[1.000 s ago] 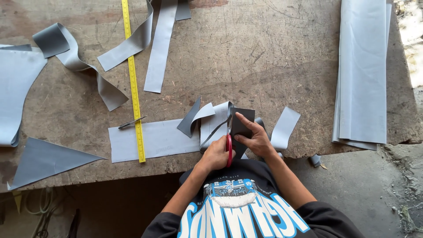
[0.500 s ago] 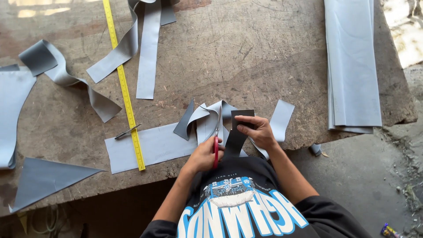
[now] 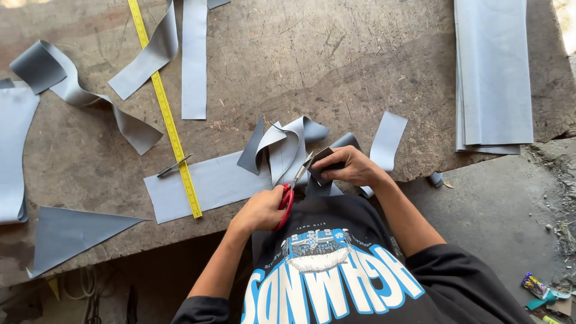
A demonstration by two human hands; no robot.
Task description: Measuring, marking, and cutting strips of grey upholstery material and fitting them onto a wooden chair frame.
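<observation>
A: What lies at the far left of the worn wooden table (image 3: 360,60)?

B: A grey triangular offcut of sheet material (image 3: 72,231), and above it a curled grey strip (image 3: 78,93). Next comes a yellow measuring tape (image 3: 168,114) running down the table, with a long flat grey sheet (image 3: 204,183) under its lower end.

A: And the hands?

B: The left hand (image 3: 261,210) is closed on the red handles of the scissors (image 3: 292,189), whose blades point up and to the right. Just right of the blades, the right hand (image 3: 351,168) pinches a small dark grey piece (image 3: 321,159) between fingers and thumb, touching the blade tips, right at the table's near edge.

A: Further right?

B: A short pale grey strip (image 3: 387,141) just beyond the right hand, then a stack of long grey sheets (image 3: 495,72) at the table's right end. On the floor at lower right lies a small crumpled wrapper (image 3: 536,285), purple and yellow.
</observation>
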